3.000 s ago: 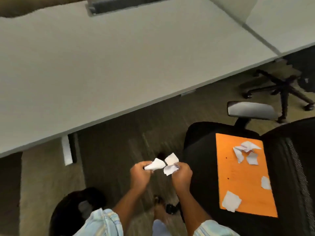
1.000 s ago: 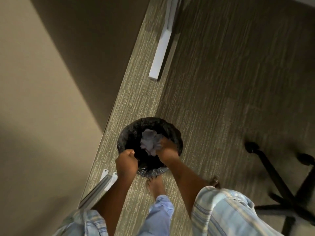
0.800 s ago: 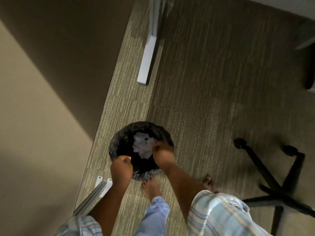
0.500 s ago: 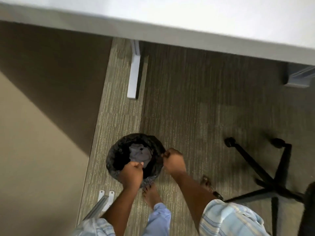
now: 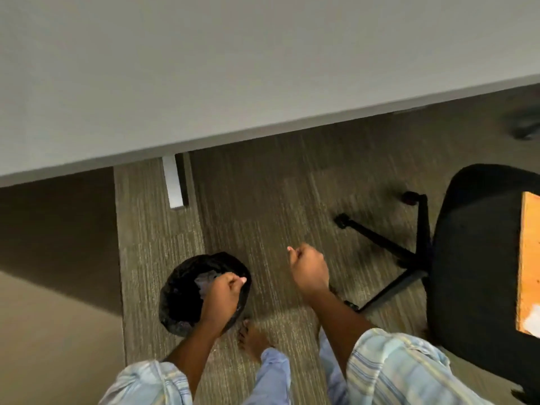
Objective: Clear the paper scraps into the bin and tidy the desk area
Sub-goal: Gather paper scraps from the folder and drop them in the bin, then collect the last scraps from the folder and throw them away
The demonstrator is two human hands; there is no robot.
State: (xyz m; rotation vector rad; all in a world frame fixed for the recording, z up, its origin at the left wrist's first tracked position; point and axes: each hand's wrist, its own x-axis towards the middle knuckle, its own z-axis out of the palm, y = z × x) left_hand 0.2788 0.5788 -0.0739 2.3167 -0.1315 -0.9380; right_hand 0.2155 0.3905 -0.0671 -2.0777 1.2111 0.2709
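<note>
A round bin (image 5: pixel 181 299) lined with a black bag stands on the carpet below the desk edge. Crumpled paper (image 5: pixel 204 285) shows dimly inside it, partly hidden by my left hand. My left hand (image 5: pixel 223 296) hovers over the bin's right rim with its fingers curled shut and nothing visible in it. To the right of the bin, over the carpet, my right hand (image 5: pixel 306 270) is a closed fist, also with nothing visible in it. An orange sheet (image 5: pixel 529 267) lies on the chair seat at the right edge, with a white scrap (image 5: pixel 531 324) on it.
The grey desk top (image 5: pixel 233 68) fills the upper half. Its white leg (image 5: pixel 174 182) stands behind the bin. A black office chair (image 5: pixel 479 258) with a star base (image 5: pixel 403 258) is on the right. My bare foot (image 5: pixel 254 340) is beside the bin. A beige wall lies left.
Both hands held paper scraps, then pushed them into the bin. They have since lifted out with nothing in them, the right hand moving right. My view has tilted up towards the desk and chair.
</note>
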